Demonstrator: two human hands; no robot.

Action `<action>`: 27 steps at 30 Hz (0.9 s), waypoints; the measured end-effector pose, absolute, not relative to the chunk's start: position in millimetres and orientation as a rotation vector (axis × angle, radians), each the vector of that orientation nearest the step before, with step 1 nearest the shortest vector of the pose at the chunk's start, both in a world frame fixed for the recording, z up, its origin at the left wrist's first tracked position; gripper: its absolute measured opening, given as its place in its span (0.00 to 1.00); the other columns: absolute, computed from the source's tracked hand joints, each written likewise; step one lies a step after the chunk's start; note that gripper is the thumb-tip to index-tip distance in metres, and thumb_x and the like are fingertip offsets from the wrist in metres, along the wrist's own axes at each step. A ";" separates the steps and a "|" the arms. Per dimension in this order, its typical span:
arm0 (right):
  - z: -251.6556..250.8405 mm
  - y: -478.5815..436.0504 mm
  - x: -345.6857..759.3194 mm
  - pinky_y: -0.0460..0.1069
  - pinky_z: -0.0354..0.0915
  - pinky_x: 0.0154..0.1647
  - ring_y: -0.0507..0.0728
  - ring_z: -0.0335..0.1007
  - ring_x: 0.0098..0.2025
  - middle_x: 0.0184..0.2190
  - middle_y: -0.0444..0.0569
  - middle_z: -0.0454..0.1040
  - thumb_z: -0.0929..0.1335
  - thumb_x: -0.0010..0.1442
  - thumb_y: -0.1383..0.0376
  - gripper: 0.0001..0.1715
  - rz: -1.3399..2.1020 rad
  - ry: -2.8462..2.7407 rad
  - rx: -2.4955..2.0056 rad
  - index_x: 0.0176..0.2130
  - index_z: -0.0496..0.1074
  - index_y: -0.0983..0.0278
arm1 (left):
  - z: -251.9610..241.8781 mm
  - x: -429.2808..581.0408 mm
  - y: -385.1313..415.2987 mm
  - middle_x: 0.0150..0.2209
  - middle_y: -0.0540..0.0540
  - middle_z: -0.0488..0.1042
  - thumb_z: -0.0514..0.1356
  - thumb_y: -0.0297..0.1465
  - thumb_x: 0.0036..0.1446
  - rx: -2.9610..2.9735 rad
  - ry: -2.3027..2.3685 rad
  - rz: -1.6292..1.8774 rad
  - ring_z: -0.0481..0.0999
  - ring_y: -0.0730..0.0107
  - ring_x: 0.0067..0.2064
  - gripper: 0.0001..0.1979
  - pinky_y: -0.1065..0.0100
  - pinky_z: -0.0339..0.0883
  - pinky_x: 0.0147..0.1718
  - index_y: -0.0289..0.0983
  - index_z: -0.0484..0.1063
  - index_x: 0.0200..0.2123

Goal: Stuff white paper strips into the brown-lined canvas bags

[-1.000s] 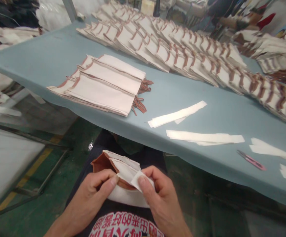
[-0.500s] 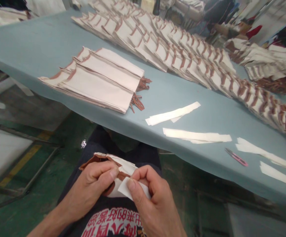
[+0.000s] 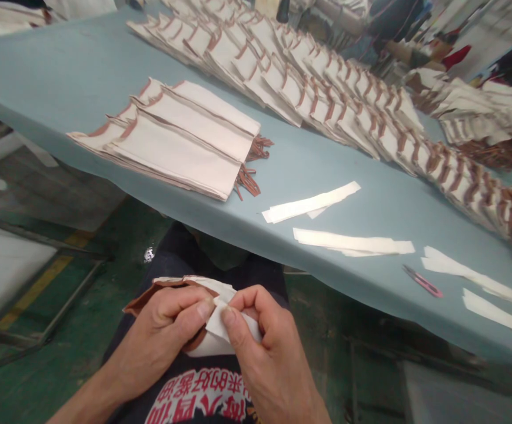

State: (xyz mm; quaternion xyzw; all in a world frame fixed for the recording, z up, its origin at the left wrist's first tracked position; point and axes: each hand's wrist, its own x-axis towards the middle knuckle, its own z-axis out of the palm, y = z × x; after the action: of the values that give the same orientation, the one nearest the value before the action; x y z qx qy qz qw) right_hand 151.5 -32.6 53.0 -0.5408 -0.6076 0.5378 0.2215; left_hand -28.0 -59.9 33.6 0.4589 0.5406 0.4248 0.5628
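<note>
Over my lap is a cream fabric piece (image 3: 209, 346) with brown edging. My left hand (image 3: 174, 321) pinches its edge between thumb and fingers. A small white strip (image 3: 217, 324) is pinched in my right hand (image 3: 260, 335), and its near end touches the fabric beside my left thumb. The two hands are close together, and they hide part of the fabric and of the strip.
A blue-green table (image 3: 83, 70) bears a stack of cream pieces (image 3: 185, 141) with brown ties, long overlapping rows of similar pieces (image 3: 300, 88), white strips (image 3: 353, 241) and pink snips (image 3: 422, 281). A person's arm (image 3: 399, 53) shows at the back.
My right hand has moved slightly left and up, bringing the white strip against my left fingertips. More of the fabric's brown edge shows left of my left hand.
</note>
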 end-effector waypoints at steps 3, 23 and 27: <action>52.5 -33.3 152.4 0.47 0.56 0.28 0.53 0.70 0.28 0.26 0.40 0.77 0.70 0.71 0.58 0.12 1.522 -1.672 -1.489 0.35 0.75 0.59 | 33.7 -27.9 -59.0 0.18 0.56 0.57 0.58 0.42 0.68 1.076 1.259 1.010 0.54 0.75 0.20 0.24 0.73 0.50 0.18 0.40 0.61 0.20; 37.5 -33.3 145.9 0.47 0.53 0.24 0.52 0.68 0.24 0.23 0.39 0.76 0.70 0.71 0.55 0.13 1.586 -1.500 -1.396 0.36 0.71 0.59 | 15.9 -23.2 -67.2 0.21 0.53 0.66 0.61 0.44 0.70 1.044 1.439 1.091 0.60 0.73 0.22 0.25 0.74 0.56 0.19 0.37 0.71 0.22; 31.1 -35.6 146.3 0.46 0.53 0.24 0.51 0.63 0.23 0.24 0.40 0.75 0.70 0.71 0.51 0.16 1.677 -1.384 -1.357 0.37 0.71 0.60 | 19.3 -23.0 -66.2 0.22 0.52 0.67 0.62 0.46 0.70 1.022 1.443 1.016 0.61 0.73 0.23 0.24 0.74 0.58 0.20 0.37 0.74 0.24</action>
State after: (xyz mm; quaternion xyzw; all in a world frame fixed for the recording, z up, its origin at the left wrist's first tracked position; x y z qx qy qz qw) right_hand 146.3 -35.6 31.1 -0.5074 -0.5177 0.6270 0.2853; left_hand -23.0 -66.2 19.3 0.4270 0.6030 0.4243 0.5235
